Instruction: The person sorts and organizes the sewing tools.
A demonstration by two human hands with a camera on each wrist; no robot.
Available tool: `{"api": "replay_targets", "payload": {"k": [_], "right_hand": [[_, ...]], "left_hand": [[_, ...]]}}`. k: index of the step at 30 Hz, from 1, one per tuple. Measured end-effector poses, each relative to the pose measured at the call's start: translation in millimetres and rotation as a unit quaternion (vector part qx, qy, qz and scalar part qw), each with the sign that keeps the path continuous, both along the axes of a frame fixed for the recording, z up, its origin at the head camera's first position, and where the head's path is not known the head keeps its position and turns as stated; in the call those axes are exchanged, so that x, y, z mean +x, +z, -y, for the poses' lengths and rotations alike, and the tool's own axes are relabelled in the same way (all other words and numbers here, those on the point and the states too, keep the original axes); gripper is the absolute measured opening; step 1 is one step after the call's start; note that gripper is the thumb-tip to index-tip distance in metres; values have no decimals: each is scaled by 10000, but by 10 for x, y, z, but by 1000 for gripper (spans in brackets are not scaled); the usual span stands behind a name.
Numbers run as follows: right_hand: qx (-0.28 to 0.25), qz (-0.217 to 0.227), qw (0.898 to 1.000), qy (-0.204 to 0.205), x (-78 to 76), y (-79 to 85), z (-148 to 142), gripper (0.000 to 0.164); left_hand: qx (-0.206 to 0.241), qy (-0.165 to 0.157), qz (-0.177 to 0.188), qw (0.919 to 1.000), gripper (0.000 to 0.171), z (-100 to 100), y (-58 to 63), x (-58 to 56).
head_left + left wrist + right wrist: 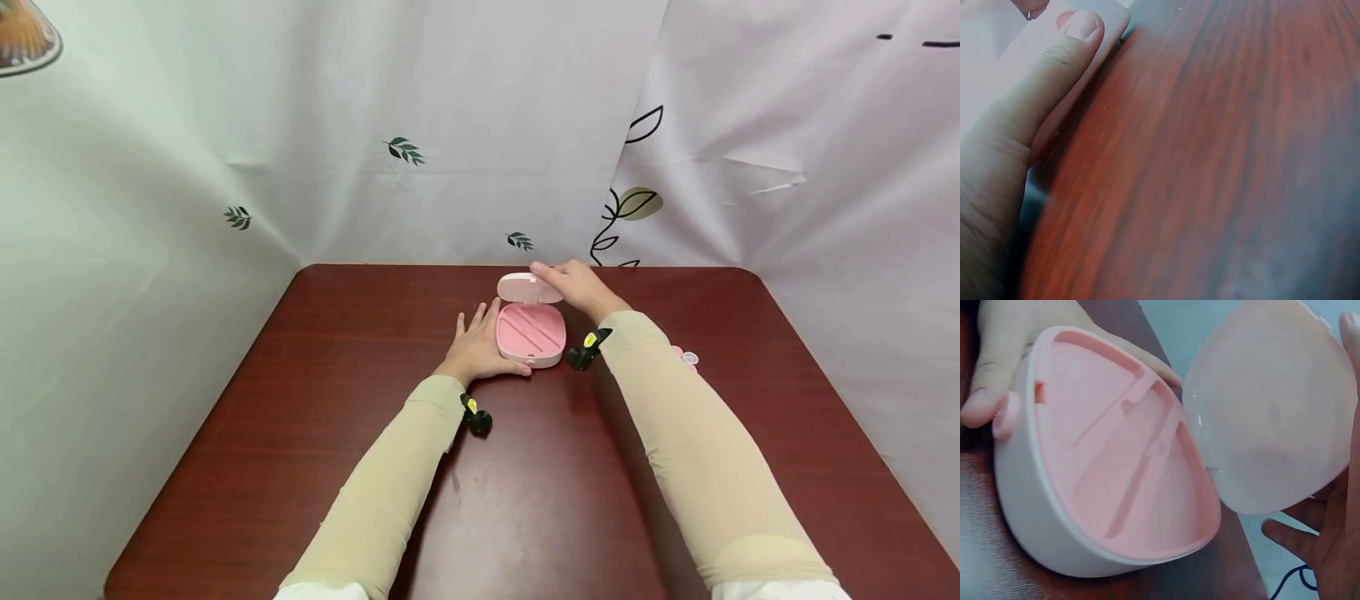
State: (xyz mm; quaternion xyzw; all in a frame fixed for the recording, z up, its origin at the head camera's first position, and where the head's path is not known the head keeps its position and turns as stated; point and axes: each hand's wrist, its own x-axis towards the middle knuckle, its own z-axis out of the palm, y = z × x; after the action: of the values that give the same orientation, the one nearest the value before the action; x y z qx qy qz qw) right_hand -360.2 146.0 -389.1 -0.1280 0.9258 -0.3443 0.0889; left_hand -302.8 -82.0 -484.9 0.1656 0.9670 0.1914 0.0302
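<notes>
A low white-and-pink case [530, 331] with rounded corners stands on the table, its pink inside split by slanted ridges [1135, 469]. No contents show in it. My left hand [477, 347] lies against its left side, fingers spread and straight. The left thumb [1054, 75] reaches along the front wall to the pink catch [1007, 415]. Hinged at the back, the translucent lid [1266, 412] stands raised. My right hand [581, 286] holds the lid at its right edge, with the thumb [1350, 337] on the near face and fingers partly hidden behind it.
Small pink and white round pieces [688, 358] lie on the dark red table [360, 350], partly hidden by the right sleeve [697, 450]. Each wrist bears a small black camera [480, 421]. A pale leaf-patterned cloth [450, 167] hangs behind the table's back edge.
</notes>
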Motion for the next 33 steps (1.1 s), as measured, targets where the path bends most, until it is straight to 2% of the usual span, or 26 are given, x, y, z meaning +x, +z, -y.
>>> {"api": "replay_targets", "payload": {"k": [4, 8, 16, 33], "right_hand": [[121, 4, 9995, -285, -71, 45, 8, 110], [191, 65, 9990, -393, -140, 82, 28, 114], [310, 128, 9975, -626, -243, 114, 54, 115], [348, 503, 9958, -684, -373, 78, 73, 111]], "left_hand": [[-105, -12, -39, 9999, 152, -9, -1, 4], [-218, -23, -90, 9997, 151, -16, -6, 10], [-208, -1, -179, 9996, 152, -23, -17, 13], [-314, -54, -196, 9993, 149, -2, -42, 37]]}}
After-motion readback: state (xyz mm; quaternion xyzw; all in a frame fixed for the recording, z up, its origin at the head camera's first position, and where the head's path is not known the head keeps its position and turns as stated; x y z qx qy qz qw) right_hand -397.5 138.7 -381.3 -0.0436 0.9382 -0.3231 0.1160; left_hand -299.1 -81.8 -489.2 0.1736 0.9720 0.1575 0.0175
